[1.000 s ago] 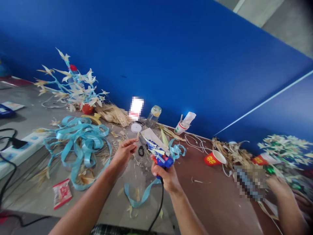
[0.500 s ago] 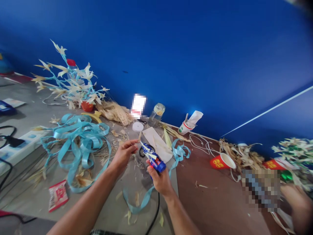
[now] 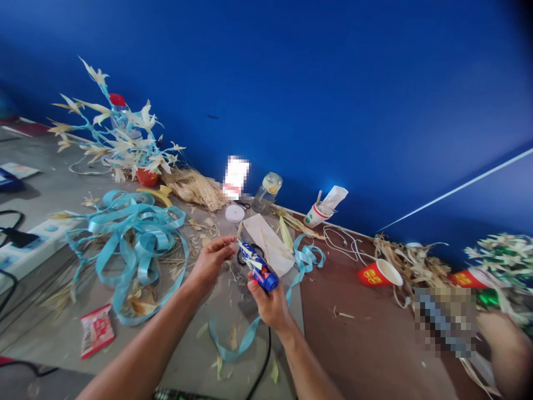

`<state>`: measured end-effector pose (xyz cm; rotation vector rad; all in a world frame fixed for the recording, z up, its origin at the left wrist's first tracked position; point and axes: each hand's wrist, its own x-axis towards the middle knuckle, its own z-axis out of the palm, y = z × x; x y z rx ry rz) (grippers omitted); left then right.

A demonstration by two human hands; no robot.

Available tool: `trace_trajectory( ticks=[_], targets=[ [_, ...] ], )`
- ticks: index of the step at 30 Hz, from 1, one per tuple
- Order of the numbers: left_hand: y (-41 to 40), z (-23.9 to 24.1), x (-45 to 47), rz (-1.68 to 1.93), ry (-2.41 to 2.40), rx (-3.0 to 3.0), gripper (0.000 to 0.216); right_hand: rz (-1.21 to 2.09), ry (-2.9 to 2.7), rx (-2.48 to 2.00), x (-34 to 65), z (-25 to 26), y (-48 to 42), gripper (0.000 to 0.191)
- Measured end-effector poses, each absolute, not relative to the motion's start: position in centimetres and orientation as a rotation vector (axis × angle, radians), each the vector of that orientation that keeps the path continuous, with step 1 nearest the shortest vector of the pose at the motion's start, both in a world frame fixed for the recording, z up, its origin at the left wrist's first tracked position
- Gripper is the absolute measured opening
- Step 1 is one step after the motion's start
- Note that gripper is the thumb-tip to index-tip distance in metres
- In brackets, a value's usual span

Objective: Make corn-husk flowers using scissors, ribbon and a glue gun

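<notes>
My right hand (image 3: pixel 271 306) is wrapped round a blue hot glue gun (image 3: pixel 263 273), whose black cord trails down to the table's front. Its nozzle points up and left, right beside the fingertips of my left hand (image 3: pixel 214 260). Those fingers are pinched on a small piece of dried corn husk (image 3: pixel 240 229), of which only a narrow tip shows. Whether the nozzle touches the husk I cannot tell. Under the glue gun lie black-handled scissors (image 3: pixel 240 256), partly covered. A pale sheet of paper (image 3: pixel 266 239) lies just behind it.
Tangled light-blue ribbon (image 3: pixel 137 222) spreads on the left, near a white power strip (image 3: pixel 39 244) and a red snack packet (image 3: pixel 96 330). A husk-flower plant (image 3: pixel 125 139) stands behind. A glass jar (image 3: pixel 266 194) and red paper cup (image 3: pixel 378 273) are farther right; another person's arm (image 3: pixel 506 350) shows there.
The glue gun has shifted slightly left, bringing its nozzle closer to my left fingertips. My left hand has hardly moved. The view has tilted a little.
</notes>
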<state>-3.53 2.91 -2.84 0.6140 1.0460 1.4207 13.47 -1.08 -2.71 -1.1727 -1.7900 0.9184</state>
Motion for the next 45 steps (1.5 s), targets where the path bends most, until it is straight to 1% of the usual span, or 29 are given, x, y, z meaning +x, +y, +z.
trace_trajectory(
  ticks=[8,18,36,45],
  targets=[
    [2.9,-2.7,-3.5,1.422,1.049,0.603,0.029,0.927,-1.803,-1.162,13.4,-2.5,-1.1,0.017],
    [3.0,-3.0,-3.7,1.426,1.059,0.656,0.028,0.959,-1.769,-1.164,13.4,-2.7,-1.3,0.020],
    [2.9,-2.8,-3.6,1.407,1.088,0.676,0.026,0.961,-1.759,-1.127,13.4,-2.3,-1.3,0.016],
    [2.7,-1.9,-3.4,1.415,1.131,0.707,0.026,0.844,-1.830,-1.107,13.4,-2.8,-1.2,0.014]
  ],
)
